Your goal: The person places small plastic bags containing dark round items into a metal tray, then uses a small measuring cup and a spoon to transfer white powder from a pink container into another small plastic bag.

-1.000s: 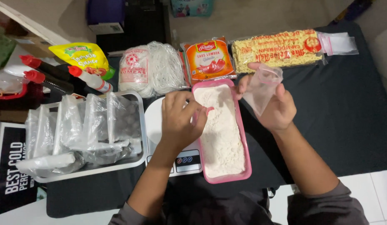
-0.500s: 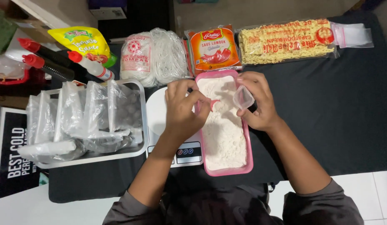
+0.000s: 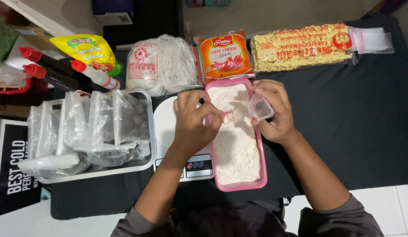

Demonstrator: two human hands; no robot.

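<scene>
**Pink spoon over flour, small bag held open beside it**

Left hand closed around a small pink spoon, fingers curled tight on the handle, only the tip showing past the fingertips. Spoon tip just above the white flour, near the far half of the pink tray. Right hand pinched on a small clear plastic bag, thumb and fingers gripping its sides, mouth turned toward the spoon. Bag right at the tray's right rim, near the spoon tip but apart from it.

Pink tray lengthwise on a black cloth, its left edge overlapping a white kitchen scale. Left of the scale, a metal tray packed with clear filled bags. Along the far edge: a yellow sauce pouch, red-capped squeeze bottles, a pack of white noodles, an orange sauce packet, and a long pack of dry yellow noodles. Stack of empty clear bags just beyond the noodle pack, at the far right.
</scene>
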